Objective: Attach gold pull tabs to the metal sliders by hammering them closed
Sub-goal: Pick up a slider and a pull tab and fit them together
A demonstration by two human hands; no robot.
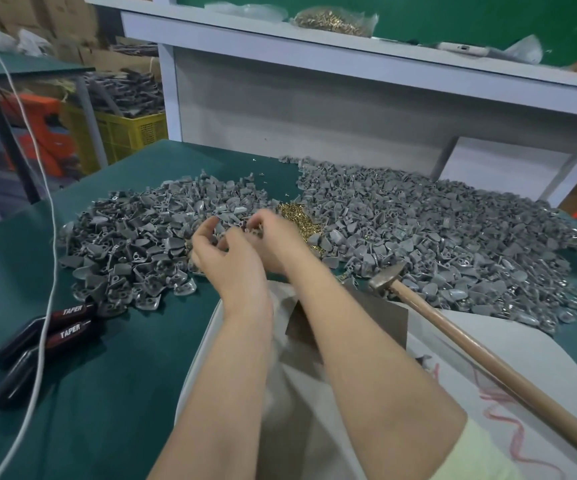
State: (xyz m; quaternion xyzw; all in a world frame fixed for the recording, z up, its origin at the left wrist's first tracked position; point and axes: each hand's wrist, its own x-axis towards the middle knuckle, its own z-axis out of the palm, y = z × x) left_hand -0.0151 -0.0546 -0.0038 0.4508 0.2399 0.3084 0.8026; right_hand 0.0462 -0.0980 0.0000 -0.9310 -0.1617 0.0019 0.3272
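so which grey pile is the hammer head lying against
The bigger pile on the right: the hammer head rests at its near edge. The left pile sits well away.

Take the plate [380,320] in front of you as your mark. Your hammer [481,356] lies with its head at the plate's far right corner, and its handle runs back toward your right. The pull tabs [297,218] lie behind the plate, between two slider heaps, one behind-left [124,244] and one behind-right [436,230]. Two cases [68,329] lie well to the left, with a cable [54,251] across them.
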